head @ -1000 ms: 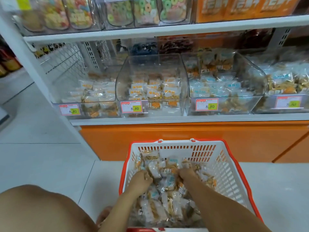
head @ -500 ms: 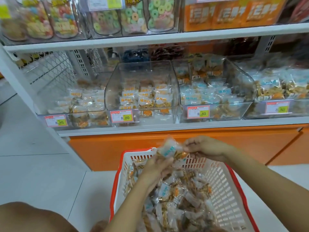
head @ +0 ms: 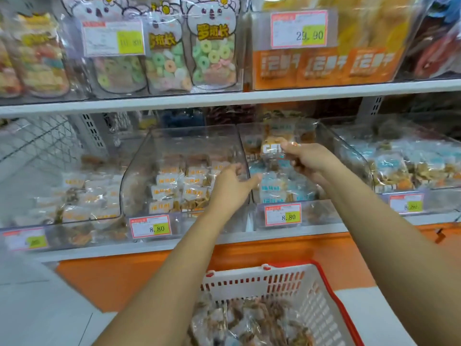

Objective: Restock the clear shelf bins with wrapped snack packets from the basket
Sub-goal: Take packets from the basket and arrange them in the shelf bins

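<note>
- Since we have risen from the basket, the shelf (head: 224,98) fills most of the view, its lower board carrying a row of clear bins with price tags on their fronts.
- Of those bins, two matter now: the middle bin (head: 184,146), stocked with orange-labelled packets, and the blue-label bin (head: 349,156) just to its right, already fairly full.
- Below, the basket (head: 237,285) stands on the floor in front of the orange base, with many wrapped packets (head: 262,318) left in it, so we judge the restocking far from finished.
- Our right hand (head: 309,159), which was down among the basket packets a moment ago, is now raised over the blue-label bin, fingers curled and pinching a snack packet (head: 274,143).
- Our left hand (head: 230,186) has come up too and sits at the wall between the two bins, fingers loosely bent, thumb pointing right; through the blur we cannot tell whether it holds anything.
- That snack packet hangs above the bin's contents, not yet let go; the carry looks done, and releasing it into the bin seems the step in hand.
</note>
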Motion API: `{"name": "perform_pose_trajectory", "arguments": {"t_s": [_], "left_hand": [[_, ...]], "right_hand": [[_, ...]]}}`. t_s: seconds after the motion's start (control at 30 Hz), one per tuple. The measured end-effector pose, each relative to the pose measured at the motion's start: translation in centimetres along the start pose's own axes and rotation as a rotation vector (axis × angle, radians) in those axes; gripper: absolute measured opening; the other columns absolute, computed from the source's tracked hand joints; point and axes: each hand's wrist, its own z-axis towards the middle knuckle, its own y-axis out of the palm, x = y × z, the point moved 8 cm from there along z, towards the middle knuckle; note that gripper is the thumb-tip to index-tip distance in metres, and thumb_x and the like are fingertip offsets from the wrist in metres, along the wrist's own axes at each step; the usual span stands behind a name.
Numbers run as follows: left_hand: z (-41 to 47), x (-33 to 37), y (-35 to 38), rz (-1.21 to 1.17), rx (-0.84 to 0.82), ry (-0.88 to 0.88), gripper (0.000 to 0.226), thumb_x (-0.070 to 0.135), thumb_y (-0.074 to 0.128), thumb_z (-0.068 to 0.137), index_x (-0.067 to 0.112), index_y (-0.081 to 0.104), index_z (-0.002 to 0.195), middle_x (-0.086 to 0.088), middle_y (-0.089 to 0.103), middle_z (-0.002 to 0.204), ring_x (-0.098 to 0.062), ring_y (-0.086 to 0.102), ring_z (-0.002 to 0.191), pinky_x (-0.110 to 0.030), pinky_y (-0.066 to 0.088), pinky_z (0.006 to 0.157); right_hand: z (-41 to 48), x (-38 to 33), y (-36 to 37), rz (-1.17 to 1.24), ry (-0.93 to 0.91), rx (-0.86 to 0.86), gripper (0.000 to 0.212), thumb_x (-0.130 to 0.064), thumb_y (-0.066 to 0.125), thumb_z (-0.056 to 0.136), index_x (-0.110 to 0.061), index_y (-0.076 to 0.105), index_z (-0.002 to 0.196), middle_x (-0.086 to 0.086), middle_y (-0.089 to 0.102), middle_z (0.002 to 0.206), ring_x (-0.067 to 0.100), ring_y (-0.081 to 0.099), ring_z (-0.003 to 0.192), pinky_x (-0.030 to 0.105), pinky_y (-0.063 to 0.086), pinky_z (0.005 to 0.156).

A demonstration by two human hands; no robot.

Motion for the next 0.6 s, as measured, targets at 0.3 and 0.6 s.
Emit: {"name": "perform_pose_trajectory", "arguments": {"t_s": [0.3, 0.6], "left_hand": [[2.4, -2.6, 1.5, -0.088, -0.102, -0.012, 0.064, 0.038, 0.067, 0.086, 0.019, 0.043, 0.141, 0.000, 0.059, 0.123, -0.008, 0.056, 0.103, -0.018, 0.041, 0.076], [2.6, -2.4, 1.2, -0.096, -0.051, 0.045, 0.058, 0.034, 0.069, 0.084, 0.015, 0.049, 0.136, 0.001, 0.062, 0.115, -0.009, 0.059, 0.096, -0.027, 0.051, 0.086]], "right_hand": [[8.7, 1.5, 5.3, -0.449, 0.024, -0.035, 0.032, -0.028, 0.068, 0.088, -0.004, 0.062, 0.109, 0.013, 0.065, 0.108, 0.020, 0.064, 0.085, 0.029, 0.053, 0.067], [8.2, 0.2, 4.4, -1.045, -0.131, 0.361, 0.076, -0.060, 0.059, 0.084, -0.001, 0.049, 0.130, 0.020, 0.060, 0.121, 0.032, 0.062, 0.103, 0.034, 0.050, 0.076]]}}
